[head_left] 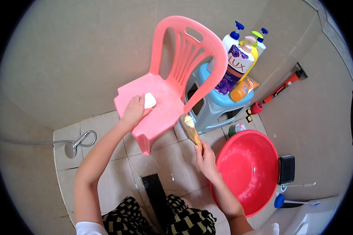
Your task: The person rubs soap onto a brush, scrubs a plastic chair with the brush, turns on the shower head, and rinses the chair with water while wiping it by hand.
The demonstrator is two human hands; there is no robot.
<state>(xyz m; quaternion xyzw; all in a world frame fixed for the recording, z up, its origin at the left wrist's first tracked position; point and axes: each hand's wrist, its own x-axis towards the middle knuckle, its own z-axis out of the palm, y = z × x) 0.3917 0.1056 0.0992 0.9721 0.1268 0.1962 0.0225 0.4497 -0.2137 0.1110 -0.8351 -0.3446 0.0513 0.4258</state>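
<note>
My left hand (135, 109) is on the seat of a pink plastic chair (164, 84), its fingers closed round the edge of a white bar (150, 101) that looks like soap. A wooden brush (192, 131) with short pale bristles is in my right hand (206, 158), gripped by its handle. The brush points up and away from me, bristles facing upward, just off the chair's front right corner. Part of the white bar is hidden under my left fingers.
Behind the chair, a blue stool (219, 102) carries several pump bottles and an orange tube (241, 91). A red basin (249, 168) stands at right. A shower head (70, 149) lies at left. An orange-red pump (280, 89) leans on the wall; a blue brush (279, 200) is lower right.
</note>
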